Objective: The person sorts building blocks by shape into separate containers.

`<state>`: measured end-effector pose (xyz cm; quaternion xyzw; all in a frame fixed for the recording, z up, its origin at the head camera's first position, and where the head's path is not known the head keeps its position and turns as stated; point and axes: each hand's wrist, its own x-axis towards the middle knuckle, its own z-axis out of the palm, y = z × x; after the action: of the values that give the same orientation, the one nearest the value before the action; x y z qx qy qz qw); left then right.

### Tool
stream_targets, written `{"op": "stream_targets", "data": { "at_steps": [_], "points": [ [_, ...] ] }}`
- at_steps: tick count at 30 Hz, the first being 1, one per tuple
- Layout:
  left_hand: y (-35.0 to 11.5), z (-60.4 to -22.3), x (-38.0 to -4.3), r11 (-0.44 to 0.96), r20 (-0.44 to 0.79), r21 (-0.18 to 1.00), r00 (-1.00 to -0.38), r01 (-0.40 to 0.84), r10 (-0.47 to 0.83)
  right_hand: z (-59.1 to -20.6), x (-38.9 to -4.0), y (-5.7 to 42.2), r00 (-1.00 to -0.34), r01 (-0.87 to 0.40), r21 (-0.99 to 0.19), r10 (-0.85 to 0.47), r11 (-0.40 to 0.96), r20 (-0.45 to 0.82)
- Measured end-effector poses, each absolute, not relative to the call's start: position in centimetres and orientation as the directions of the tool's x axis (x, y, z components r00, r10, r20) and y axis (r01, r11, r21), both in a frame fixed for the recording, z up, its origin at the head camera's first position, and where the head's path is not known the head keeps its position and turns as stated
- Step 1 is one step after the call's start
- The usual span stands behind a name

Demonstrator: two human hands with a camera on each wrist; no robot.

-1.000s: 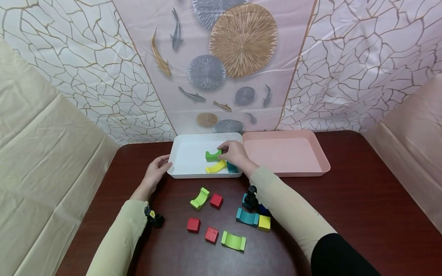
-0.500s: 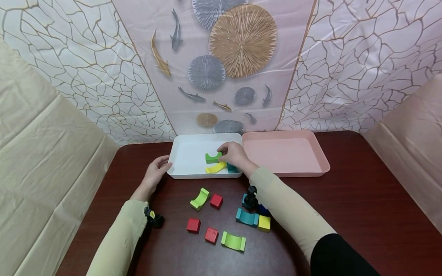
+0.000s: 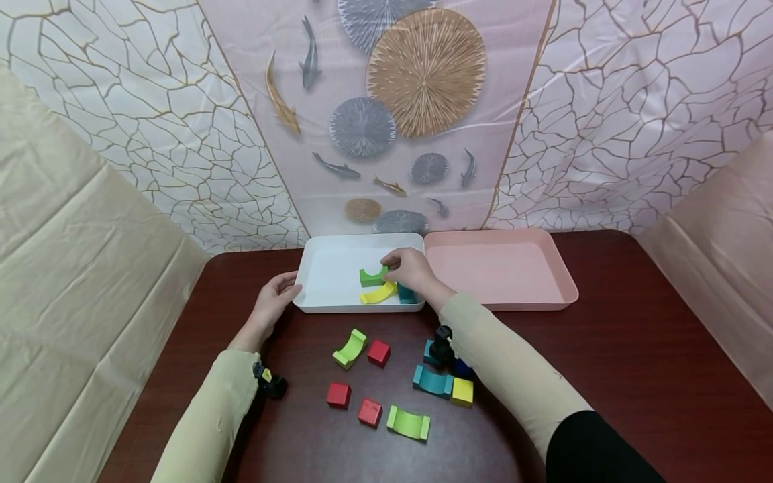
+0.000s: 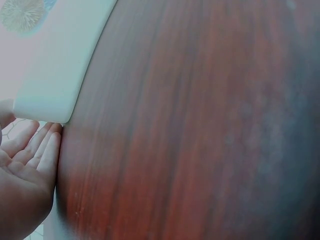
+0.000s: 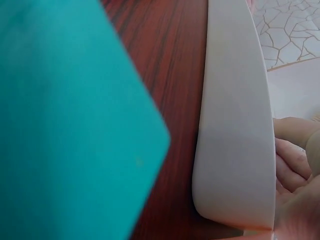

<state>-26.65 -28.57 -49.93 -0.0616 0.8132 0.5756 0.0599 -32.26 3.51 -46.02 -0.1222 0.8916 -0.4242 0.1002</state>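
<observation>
In the head view my right hand pinches the right end of a green arch block in the white tray. A curved yellow block lies just in front of it, and a teal block is partly covered by the hand. My left hand rests against the tray's left end with its fingers fairly straight. In the left wrist view the fingers touch the tray's end wall. The tray's side hides most of the right hand in the right wrist view.
A pink tray adjoins the white one. On the dark table lie red cubes, light-green curved blocks, a teal curved block and a yellow cube. The right sleeve partly covers a dark-blue block.
The green arch block has shifted very slightly toward the front of the white tray, still pinched by my right hand. My left hand has not moved.
</observation>
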Motion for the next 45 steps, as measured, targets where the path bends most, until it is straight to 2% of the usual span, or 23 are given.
{"op": "stream_targets", "data": {
  "at_steps": [19,29,45],
  "points": [
    [-28.4,-49.8,-26.8,0.329,-0.179,0.926,-0.983,-0.184,-0.045,-45.1,-31.9,4.1,-0.951,-0.138,-0.829,-0.307,0.541,-0.042],
    [-28.4,-49.9,-26.6,0.323,-0.179,0.928,-0.983,-0.183,-0.042,-44.3,-31.3,4.5,-0.948,-0.106,-0.839,-0.309,0.534,-0.077],
    [-28.4,-49.7,-26.6,0.314,-0.179,0.932,-0.983,-0.181,-0.034,-43.2,-29.7,5.1,-0.907,-0.253,-0.832,-0.420,0.494,0.027]
  ]
}}
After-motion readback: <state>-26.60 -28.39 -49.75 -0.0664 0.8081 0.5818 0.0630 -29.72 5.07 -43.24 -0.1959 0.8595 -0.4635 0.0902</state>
